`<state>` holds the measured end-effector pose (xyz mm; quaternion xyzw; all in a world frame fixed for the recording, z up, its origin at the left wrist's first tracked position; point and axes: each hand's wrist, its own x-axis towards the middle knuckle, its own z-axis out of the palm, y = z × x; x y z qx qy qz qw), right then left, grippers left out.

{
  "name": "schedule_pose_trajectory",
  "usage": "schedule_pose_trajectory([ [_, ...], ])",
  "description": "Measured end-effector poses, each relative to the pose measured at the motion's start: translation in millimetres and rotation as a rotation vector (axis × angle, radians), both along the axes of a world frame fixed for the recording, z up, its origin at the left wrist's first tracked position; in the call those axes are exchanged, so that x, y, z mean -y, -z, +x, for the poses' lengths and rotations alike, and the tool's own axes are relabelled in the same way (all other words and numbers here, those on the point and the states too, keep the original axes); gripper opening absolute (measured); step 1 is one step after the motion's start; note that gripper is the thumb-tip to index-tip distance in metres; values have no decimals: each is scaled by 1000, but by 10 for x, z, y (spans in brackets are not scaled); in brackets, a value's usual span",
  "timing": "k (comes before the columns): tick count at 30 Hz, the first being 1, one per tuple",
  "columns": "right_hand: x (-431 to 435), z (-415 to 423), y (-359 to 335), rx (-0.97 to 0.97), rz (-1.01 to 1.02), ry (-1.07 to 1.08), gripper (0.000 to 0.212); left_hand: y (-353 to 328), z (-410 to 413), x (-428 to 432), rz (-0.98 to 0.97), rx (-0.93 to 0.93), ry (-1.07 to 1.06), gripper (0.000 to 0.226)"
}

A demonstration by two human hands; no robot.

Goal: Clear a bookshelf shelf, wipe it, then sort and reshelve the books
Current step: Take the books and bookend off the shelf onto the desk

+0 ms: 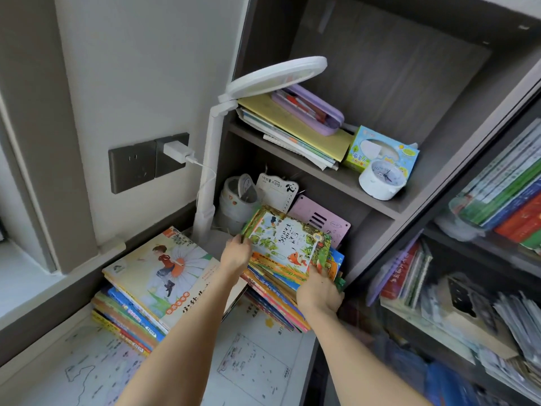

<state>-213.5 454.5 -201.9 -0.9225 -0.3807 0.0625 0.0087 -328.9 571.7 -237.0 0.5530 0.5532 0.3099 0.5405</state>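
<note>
A stack of colourful picture books (pixel 288 250) lies tilted at the mouth of the lowest shelf compartment, its top cover green with a fox. My left hand (pixel 235 253) grips the stack's left edge. My right hand (pixel 320 291) grips its near right corner, with the fingers hidden under the books. A second pile of picture books (pixel 155 285) lies flat on the desk to the left, topped by a cover with a child on a daisy. My left forearm crosses over that pile's right corner.
A white desk lamp (pixel 210 159) stands just left of the shelf. Tape rolls (pixel 238 194) and a pink board (pixel 319 221) sit behind the stack. On the shelf (pixel 336 178) above lie papers, a purple pencil case (pixel 307 109) and a white clock (pixel 382 178). More books fill the bookcase (pixel 468 259) at right.
</note>
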Motion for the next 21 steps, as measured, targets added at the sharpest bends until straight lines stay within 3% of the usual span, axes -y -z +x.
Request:
schedule_pose_trajectory([
  [2, 32, 89, 23, -12, 38, 30, 59, -84, 70, 38, 41, -59, 71, 34],
  [5, 32, 146, 36, -42, 41, 92, 58, -182, 187, 49, 82, -174, 173, 43],
  [9, 11, 189, 39, -90, 39, 168, 61, -171, 306, 44, 46, -189, 294, 49],
  [12, 24, 199, 20, -93, 18, 191, 62, -154, 327, 78, 35, -174, 294, 49],
  [16, 42, 109, -28, 83, -34, 180, 57, -164, 251, 143, 18, -120, 248, 48],
  [21, 74, -160, -230, 114, 79, 39, 44, -236, 15, 256, -7, -48, 138, 51],
])
